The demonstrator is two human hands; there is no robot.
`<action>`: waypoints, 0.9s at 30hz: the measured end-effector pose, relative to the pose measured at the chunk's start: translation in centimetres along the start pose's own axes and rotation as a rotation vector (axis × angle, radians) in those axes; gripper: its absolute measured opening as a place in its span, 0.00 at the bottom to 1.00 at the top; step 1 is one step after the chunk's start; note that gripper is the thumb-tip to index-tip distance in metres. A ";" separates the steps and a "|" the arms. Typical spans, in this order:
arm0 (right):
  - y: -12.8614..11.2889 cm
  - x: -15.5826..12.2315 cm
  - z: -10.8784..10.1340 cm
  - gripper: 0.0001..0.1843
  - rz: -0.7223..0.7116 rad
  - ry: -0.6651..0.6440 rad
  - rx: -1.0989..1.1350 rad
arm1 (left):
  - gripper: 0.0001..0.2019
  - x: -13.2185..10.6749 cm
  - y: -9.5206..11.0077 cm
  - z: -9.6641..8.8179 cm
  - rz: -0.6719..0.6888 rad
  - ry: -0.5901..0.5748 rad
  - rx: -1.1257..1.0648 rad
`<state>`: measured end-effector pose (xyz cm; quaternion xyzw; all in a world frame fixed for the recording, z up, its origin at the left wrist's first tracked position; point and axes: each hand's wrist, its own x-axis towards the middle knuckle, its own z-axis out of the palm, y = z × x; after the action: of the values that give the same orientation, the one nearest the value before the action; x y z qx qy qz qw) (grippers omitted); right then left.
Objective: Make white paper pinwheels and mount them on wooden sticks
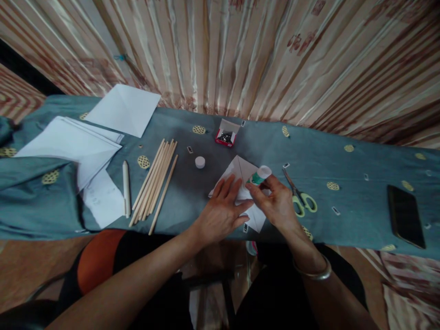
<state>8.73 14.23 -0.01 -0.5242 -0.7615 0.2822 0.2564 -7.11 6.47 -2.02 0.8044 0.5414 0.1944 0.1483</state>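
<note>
A folded sheet of white paper (238,166) lies on the cloth in front of me, its creases meeting near the middle. My left hand (220,213) rests flat on it with the fingers spread. In my right hand (277,199) is a glue stick (258,175) with a green label and white base, tilted with its lower end toward the paper. The tip is hidden by my fingers, so contact with the paper cannot be made out. A round white cap (200,162) stands on the cloth to the left. Scissors (302,199) with light green handles lie just right of my right hand.
A small red box (226,136) of dark metal pieces stands open at the back. Several wooden sticks (154,183) and a white pen-like stick (126,189) lie left, near white paper sheets (68,137). A phone (405,215) lies far right. The teal tablecloth (354,178) meets a curtain behind.
</note>
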 end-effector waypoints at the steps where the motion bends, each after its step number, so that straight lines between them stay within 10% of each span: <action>1: 0.0 0.0 0.0 0.13 -0.006 -0.003 0.000 | 0.21 0.0 0.0 0.0 0.001 -0.003 0.004; 27: -0.1 -0.2 0.1 0.13 -0.076 -0.003 -0.058 | 0.21 -0.1 -0.1 0.1 0.019 0.005 0.053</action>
<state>8.60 14.02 -0.04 -0.5017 -0.7890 0.2510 0.2504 -7.17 6.38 -2.16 0.8128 0.5390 0.1834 0.1235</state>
